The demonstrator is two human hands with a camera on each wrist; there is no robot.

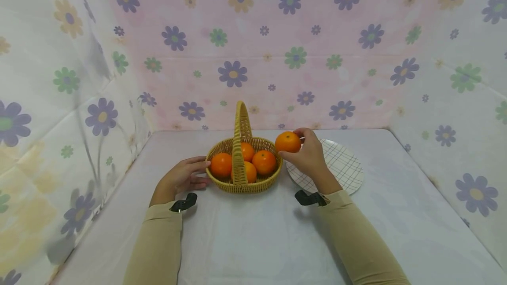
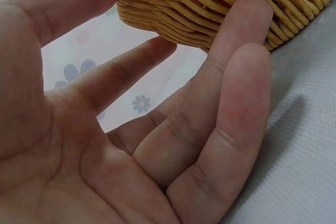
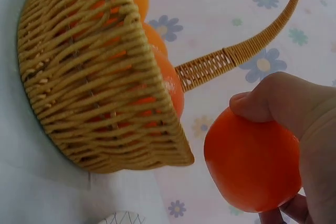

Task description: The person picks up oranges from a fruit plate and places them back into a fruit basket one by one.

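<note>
A woven yellow basket (image 1: pixel 259 184) with a tall arched handle holds several oranges (image 1: pixel 221 165). My left hand (image 1: pixel 184 176) is at the basket's left side, its thumb tip at the rim and its fingers, relaxed, resting along the outer wall. In the left wrist view, the fingertips (image 2: pixel 251 17) lie against the wicker (image 2: pixel 173 22). My right hand (image 1: pixel 309 153) grips another orange (image 1: pixel 288 142) between thumb and fingers, raised beside the basket's right rim. The right wrist view has this orange (image 3: pixel 252 161) apart from the basket (image 3: pixel 100 93), the thumb pressed on its skin.
A round white plate (image 1: pixel 343 166) with a dark grid pattern lies right of the basket, partly behind my right hand and wrist. A pale cloth covers the table (image 1: pixel 253 236). Flower-printed sheets (image 1: pixel 261 47) stand behind and on both sides.
</note>
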